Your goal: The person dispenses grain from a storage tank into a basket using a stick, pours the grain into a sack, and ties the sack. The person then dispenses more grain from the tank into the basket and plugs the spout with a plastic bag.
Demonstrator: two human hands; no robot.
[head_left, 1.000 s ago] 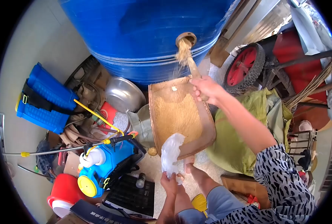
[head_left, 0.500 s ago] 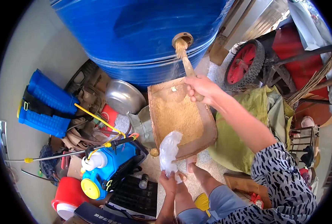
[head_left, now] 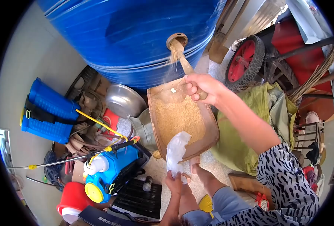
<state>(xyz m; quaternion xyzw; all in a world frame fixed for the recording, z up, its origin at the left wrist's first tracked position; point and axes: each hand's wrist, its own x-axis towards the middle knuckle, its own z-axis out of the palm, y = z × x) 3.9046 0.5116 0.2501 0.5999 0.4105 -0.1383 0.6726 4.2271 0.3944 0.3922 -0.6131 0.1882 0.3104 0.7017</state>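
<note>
My right hand [head_left: 204, 88] is closed around a wooden stick [head_left: 185, 66] whose far end sits in the round outlet [head_left: 170, 39] of a large blue tank [head_left: 137, 34]. Tan grain spills out beside the stick. Under the outlet, a wide tray-like scoop [head_left: 209, 141] holds a layer of grain [head_left: 180, 118]. In my left hand [head_left: 175, 182], fingers pinched, is a crumpled clear plastic bag [head_left: 176, 150], which overlaps the scoop's near edge in view.
A metal basin [head_left: 125, 101] stands left of the scoop. Farther left are a blue sprayer [head_left: 118, 165] with a long wand and a red bucket [head_left: 75, 197]. A green-yellow sack [head_left: 236, 139] lies on the right, below a red-rimmed wheel [head_left: 246, 60].
The view has shifted slightly. My right hand still grips the stick in the outlet, with grain still falling. The plastic bag has moved slightly right over the scoop.
</note>
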